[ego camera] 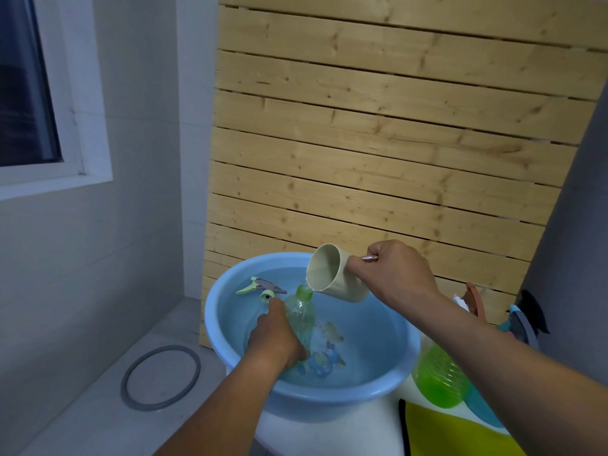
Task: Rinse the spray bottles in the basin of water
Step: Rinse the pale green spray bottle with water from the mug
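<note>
A light blue basin (332, 401) holds water. My left hand (274, 339) grips a clear green spray bottle (301, 315) without its head, tilted with the neck up over the water. My right hand (393, 273) holds a beige cup (332, 274) by its handle and tips it at the bottle's neck, where water runs in. A detached trigger spray head (260, 286) floats at the basin's far left.
A wooden slatted panel (378, 143) leans behind the basin. To the right stand a full green spray bottle (441, 373) and other bottles with trigger heads (519, 324). A yellow cloth (454, 432) lies at lower right. A grey ring (161, 378) lies on the floor at left.
</note>
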`<action>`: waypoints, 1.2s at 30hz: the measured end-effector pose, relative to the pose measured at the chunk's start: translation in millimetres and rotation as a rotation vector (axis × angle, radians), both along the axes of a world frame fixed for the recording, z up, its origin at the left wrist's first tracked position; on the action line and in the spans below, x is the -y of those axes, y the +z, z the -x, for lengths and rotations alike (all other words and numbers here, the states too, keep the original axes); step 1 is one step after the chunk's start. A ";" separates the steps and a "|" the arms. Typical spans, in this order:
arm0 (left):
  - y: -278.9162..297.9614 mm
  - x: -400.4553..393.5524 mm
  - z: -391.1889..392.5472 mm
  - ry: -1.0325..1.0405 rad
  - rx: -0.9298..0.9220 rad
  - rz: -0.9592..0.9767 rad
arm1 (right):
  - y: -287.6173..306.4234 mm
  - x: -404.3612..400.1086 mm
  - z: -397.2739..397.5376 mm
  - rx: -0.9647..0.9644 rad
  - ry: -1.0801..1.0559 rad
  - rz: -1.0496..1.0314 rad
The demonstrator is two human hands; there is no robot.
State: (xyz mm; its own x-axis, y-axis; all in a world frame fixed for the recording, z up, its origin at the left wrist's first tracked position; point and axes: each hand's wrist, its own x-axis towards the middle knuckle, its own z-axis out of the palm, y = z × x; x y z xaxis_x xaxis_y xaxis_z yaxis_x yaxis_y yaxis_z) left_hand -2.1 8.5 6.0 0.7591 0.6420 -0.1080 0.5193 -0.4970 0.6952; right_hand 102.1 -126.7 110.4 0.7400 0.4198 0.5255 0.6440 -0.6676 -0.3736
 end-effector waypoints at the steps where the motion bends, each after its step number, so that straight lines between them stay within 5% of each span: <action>1: 0.2 0.0 0.1 0.000 -0.005 -0.001 | 0.2 0.1 0.0 0.009 0.003 0.002; 36: -0.7 -0.1 -0.9 0.000 0.004 0.001 | 5.3 -3.5 10.1 0.286 -0.018 0.080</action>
State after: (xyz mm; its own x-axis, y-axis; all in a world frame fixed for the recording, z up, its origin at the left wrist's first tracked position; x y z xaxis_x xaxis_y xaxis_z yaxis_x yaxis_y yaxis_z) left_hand -1.2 8.6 5.3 0.7593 0.6421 -0.1059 0.5166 -0.4958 0.6980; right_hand 91.9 -123.3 115.6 0.5746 0.4561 0.6796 0.7030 -0.7002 -0.1245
